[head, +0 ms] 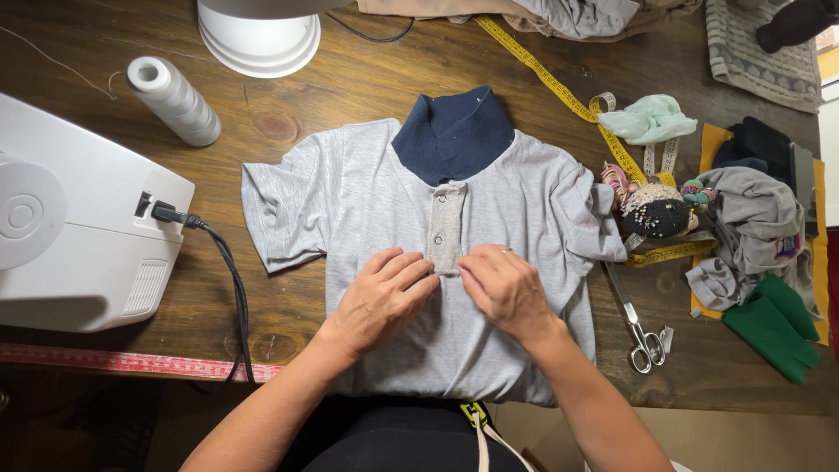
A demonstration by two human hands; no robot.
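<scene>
A small grey shirt [419,262] with a navy collar [453,131] lies flat on the wooden table [350,79], directly in front of the person. Both hands work at the bottom of its button placket [446,229]: the left hand [380,297] has its fingertips pressed together on the fabric just left of the placket's near end, and the right hand [505,288] pinches the cloth just right of it.

The knit looks soft, so uneven pulling could likely skew the placket or wrinkle the front. The pincushion [655,210], just beside the right sleeve, is studded with pins that could snag it, and the scissors [642,332] lie near the right forearm, where a sweep of the arm could knock them.

No packages or signs show. A small printed patch sits on the grey cloth [752,223] at far right, too small to make out.
</scene>
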